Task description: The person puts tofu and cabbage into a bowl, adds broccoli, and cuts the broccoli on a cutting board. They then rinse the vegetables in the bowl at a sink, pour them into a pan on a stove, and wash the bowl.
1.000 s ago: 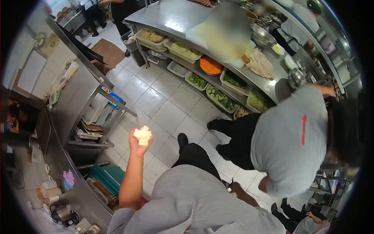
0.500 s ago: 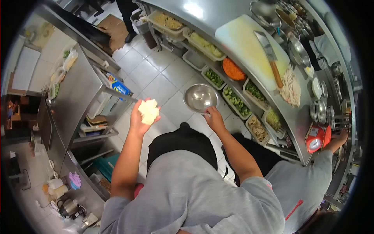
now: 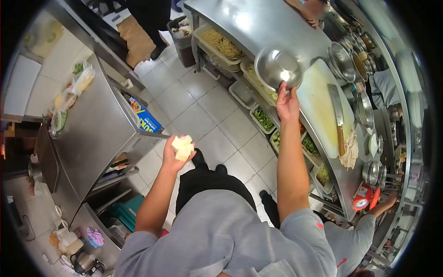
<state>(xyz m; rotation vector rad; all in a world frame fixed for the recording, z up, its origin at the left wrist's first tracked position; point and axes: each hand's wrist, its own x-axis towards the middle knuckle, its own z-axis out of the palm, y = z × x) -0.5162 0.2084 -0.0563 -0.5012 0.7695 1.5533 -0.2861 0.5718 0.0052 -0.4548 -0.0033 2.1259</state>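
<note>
Fingers of the left hand (image 3: 173,154) are curled around pale, blocky chunks (image 3: 183,147). A round, shiny steel bowl (image 3: 278,68) is gripped at its rim by the right hand (image 3: 287,102), above the smooth white cutting board (image 3: 318,104).

Open tiled floor (image 3: 203,115) runs between the steel table (image 3: 92,134) on my left and the long counter (image 3: 258,27) on my right. Ahead of my right hand (image 3: 287,102), counter room is tight: cutting board (image 3: 318,101), cleaver (image 3: 338,117), stacked bowls (image 3: 344,60). A co-worker (image 3: 355,231) crowds my right side.
</note>
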